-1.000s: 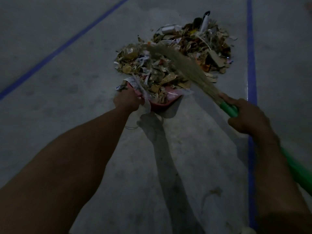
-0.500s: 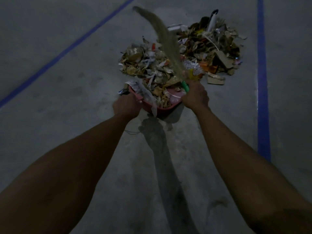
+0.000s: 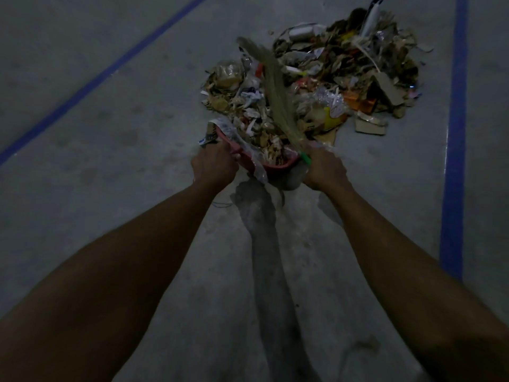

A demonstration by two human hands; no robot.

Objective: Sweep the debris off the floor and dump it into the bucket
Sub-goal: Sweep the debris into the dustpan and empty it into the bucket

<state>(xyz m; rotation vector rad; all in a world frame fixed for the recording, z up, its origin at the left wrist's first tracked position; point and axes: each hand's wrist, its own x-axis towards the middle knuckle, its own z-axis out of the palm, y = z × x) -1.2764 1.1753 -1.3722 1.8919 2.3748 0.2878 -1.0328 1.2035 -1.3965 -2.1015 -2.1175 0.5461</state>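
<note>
Dim indoor scene, head view looking down. Both bare forearms reach forward over a grey concrete floor (image 3: pixel 110 166).

Left hand (image 3: pixel 214 166): fingers curled tight on the near left edge of a small red plastic dustpan (image 3: pixel 278 169). The part under the palm is hidden. The dustpan sits low at the floor with its mouth facing the pile. It is packed with paper and cardboard scraps, and a crinkled clear plastic wrapper (image 3: pixel 242 146) hangs over its left rim.

Right hand (image 3: pixel 325 172): closed in a fist round the green handle (image 3: pixel 305 158) of a straw-bristle hand broom (image 3: pixel 275 89), gripped right where handle meets bristles. The rest of the handle is hidden behind the hand. The bristles point away from the person, angled up-left across the debris, slightly motion-blurred. Their base is just beside the dustpan's right rim. The two hands are close together, with the dustpan between them.

Debris: a wide mixed heap of torn cardboard, paper, wrappers and plastic bits (image 3: pixel 358 70) lies on the floor just beyond the dustpan. Its near edge runs into the dustpan mouth, and the bulk is to the far right. One loose cardboard piece (image 3: pixel 370 125) lies at the heap's near right edge.

Two blue tape lines on the floor: one diagonal at left (image 3: pixel 102 75), one near-straight at right (image 3: pixel 454 133), with the heap between them. A dark arm shadow (image 3: pixel 264 230) runs down the floor between the forearms.
</note>
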